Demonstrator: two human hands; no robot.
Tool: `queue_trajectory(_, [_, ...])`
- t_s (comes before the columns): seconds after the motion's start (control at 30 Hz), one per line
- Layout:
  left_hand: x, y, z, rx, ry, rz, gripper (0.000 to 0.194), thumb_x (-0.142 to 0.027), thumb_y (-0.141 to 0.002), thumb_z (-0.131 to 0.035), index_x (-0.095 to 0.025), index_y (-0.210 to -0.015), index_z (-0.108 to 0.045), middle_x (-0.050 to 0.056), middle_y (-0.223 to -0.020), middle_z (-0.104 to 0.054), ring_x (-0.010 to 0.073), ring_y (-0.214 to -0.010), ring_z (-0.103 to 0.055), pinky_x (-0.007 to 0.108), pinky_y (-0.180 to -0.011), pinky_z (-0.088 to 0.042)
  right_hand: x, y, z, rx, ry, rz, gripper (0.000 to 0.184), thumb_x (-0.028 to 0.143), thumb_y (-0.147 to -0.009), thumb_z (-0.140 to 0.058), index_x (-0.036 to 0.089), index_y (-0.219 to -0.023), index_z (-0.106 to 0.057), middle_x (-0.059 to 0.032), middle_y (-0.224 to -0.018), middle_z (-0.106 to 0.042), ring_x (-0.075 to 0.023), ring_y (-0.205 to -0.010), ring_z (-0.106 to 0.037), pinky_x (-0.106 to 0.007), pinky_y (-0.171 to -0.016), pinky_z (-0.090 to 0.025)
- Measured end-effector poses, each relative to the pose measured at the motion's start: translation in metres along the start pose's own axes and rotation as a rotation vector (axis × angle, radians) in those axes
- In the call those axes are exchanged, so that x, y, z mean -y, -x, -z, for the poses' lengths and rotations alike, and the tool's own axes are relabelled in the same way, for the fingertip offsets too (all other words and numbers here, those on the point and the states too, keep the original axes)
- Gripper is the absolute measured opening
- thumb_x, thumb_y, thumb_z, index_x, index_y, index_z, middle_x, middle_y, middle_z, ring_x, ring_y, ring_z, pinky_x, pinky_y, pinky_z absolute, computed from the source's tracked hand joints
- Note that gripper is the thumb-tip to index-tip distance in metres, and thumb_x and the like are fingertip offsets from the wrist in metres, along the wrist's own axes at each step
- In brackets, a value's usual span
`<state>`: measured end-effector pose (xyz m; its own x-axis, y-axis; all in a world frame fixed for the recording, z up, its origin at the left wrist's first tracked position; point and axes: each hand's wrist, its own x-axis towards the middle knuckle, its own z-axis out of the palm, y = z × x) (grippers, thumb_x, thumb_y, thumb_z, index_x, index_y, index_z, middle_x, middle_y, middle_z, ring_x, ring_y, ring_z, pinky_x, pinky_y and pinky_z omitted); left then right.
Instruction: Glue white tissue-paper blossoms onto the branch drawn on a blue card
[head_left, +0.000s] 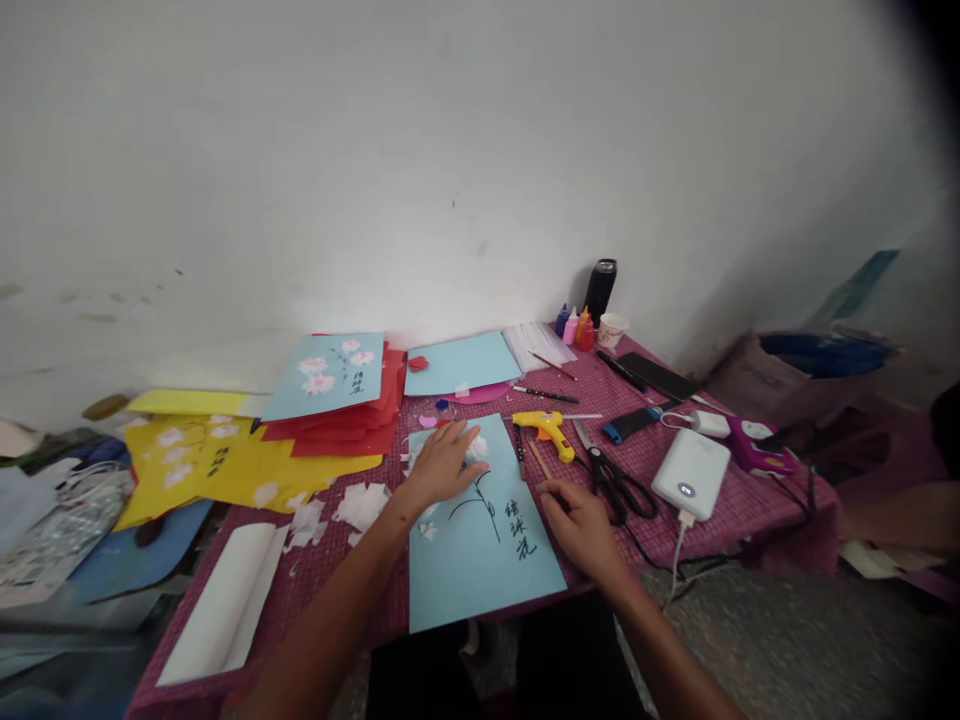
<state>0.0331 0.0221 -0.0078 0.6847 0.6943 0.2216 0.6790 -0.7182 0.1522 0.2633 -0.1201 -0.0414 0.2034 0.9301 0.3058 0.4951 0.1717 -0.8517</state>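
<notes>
Two bare hands work at the lower middle of the frame, over a light blue sheet (457, 590) that lies flat at the near edge of the tabletop (592, 395). The left hand (442, 465) is palm down with its fingers loosely spread across the sheet's upper part, beside and partly over white petals (475, 447); whether anything is under the fingertips is hidden. The right hand (577, 525) is half curled by the sheet's right edge, its fingertips close to a thin brown stick (538, 458); I cannot tell whether it grips anything.

To do this well, the left hand should press gently and straight down, since the petals look thin and would likely crease or slide under a sideways push. Lifting the fingers one by one would help keep the paper from sticking to them. The right hand could steady the sheet's edge, clear of the brushed black characters (517, 530) and the drawn stem (486, 508).

A yellow glue gun (551, 428) lies just beyond the sheet's upper right corner, nozzle toward it; treating it as hot and keeping knuckles away seems wise. Black scissors (611, 480) rest right of centre, and torn white scraps (361, 507) lie left of the sheet, best kept off it.
</notes>
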Motion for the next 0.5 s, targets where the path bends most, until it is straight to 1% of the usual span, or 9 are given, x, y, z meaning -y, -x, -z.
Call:
queue_trajectory(0.07, [0.0, -0.002, -0.002, 0.003, -0.004, 0.005, 0.066, -0.058, -0.093, -0.048, -0.019, -0.145, -0.043, 0.016, -0.149, -0.044, 0.032, -0.139, -0.039, 0.049, -0.114, -0.033, 0.0, 0.0, 0.0, -0.004, 0.004, 0.006, 0.018, 0.025, -0.089, -0.053, 0.021, -0.088, -0.07, -0.0029, -0.089, -0.073, -0.0207, -0.083, -0.067, -0.031, -0.079, -0.051])
queue_trajectory(0.2, [-0.002, -0.003, -0.005, 0.028, 0.005, -0.007, 0.059, -0.055, -0.092, -0.051, -0.018, -0.138, -0.051, 0.017, -0.145, -0.047, 0.0336, -0.136, -0.042, 0.051, -0.113, -0.034, 0.001, -0.001, 0.0, -0.01, 0.014, 0.012, 0.019, 0.026, -0.089, -0.052, 0.021, -0.088, -0.07, -0.0034, -0.087, -0.073, -0.0209, -0.081, -0.067, -0.031, -0.077, -0.051])
queue_trajectory(0.3, [-0.002, 0.0, -0.001, -0.011, 0.042, -0.007, 0.059, -0.053, -0.092, -0.053, -0.017, -0.138, -0.051, 0.017, -0.145, -0.048, 0.0334, -0.136, -0.043, 0.053, -0.112, -0.034, 0.001, -0.001, 0.0, -0.012, 0.025, 0.022, 0.021, 0.028, -0.089, -0.051, 0.021, -0.088, -0.07, -0.0046, -0.087, -0.074, -0.0221, -0.081, -0.068, -0.033, -0.077, -0.051])
queue_trajectory(0.37, [-0.001, 0.003, 0.005, -0.083, 0.095, 0.006, 0.055, -0.048, -0.092, -0.055, -0.017, -0.138, -0.051, 0.017, -0.144, -0.05, 0.0317, -0.135, -0.045, 0.051, -0.112, -0.036, 0.001, -0.001, 0.0, -0.021, 0.029, 0.023, 0.021, 0.029, -0.089, -0.051, 0.021, -0.087, -0.07, -0.0053, -0.087, -0.074, -0.0229, -0.081, -0.068, -0.034, -0.077, -0.052])
queue_trajectory(0.4, [-0.001, 0.005, 0.009, -0.138, 0.137, 0.025, 0.05, -0.044, -0.092, -0.055, -0.018, -0.135, -0.054, 0.016, -0.141, -0.053, 0.0303, -0.133, -0.047, 0.05, -0.111, -0.037, 0.001, -0.001, 0.0, -0.024, 0.029, 0.022, 0.022, 0.03, -0.088, -0.05, 0.021, -0.087, -0.07, -0.0055, -0.087, -0.074, -0.0232, -0.081, -0.068, -0.034, -0.077, -0.053])
queue_trajectory(0.47, [-0.004, 0.014, 0.015, -0.266, 0.263, 0.11, 0.035, -0.036, -0.093, -0.054, -0.019, -0.122, -0.062, 0.012, -0.127, -0.063, 0.0265, -0.122, -0.056, 0.046, -0.106, -0.043, 0.0, 0.0, 0.0, -0.028, 0.027, 0.016, 0.022, 0.03, -0.088, -0.051, 0.022, -0.087, -0.071, -0.0055, -0.086, -0.074, -0.0234, -0.081, -0.069, -0.034, -0.076, -0.053])
queue_trajectory(0.5, [-0.008, 0.02, 0.018, -0.327, 0.347, 0.179, 0.027, -0.034, -0.092, -0.054, -0.019, -0.112, -0.066, 0.01, -0.116, -0.068, 0.0245, -0.112, -0.06, 0.043, -0.1, -0.046, 0.0, 0.0, -0.001, -0.029, 0.026, 0.014, 0.022, 0.03, -0.088, -0.051, 0.022, -0.087, -0.071, -0.0054, -0.087, -0.075, -0.0234, -0.081, -0.069, -0.035, -0.076, -0.054])
